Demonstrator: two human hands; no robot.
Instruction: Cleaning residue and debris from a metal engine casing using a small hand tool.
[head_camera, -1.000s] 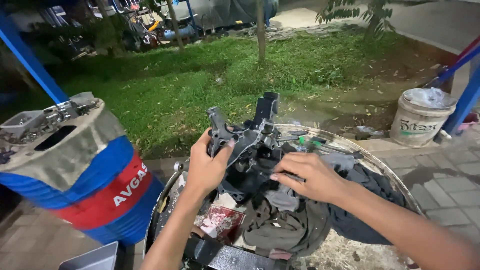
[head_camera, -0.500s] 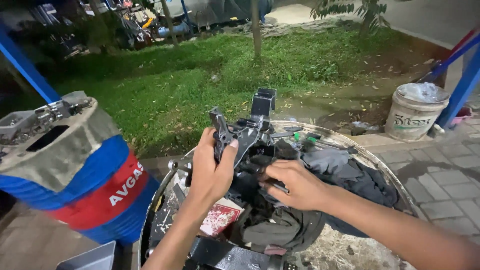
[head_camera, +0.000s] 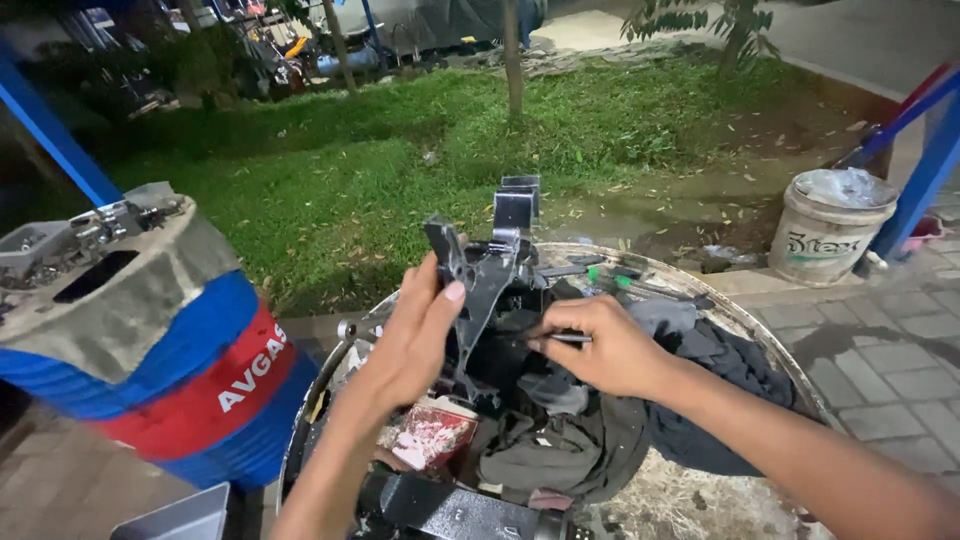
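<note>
Now lifting the black metal part (head_camera: 487, 275) higher, left hand (head_camera: 415, 335) gripping it, right hand (head_camera: 600, 345) pinching a thin tool (head_camera: 560, 338), still working over rags (head_camera: 640, 420).

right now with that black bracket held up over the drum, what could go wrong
The left hand holds the black metal bracket upright by one edge while the right hand works a thin tool at it; a slip could jab the left fingers. If the grip loosens, the bracket may drop into the dark rags on the drum top, where small parts could get lost.
</note>
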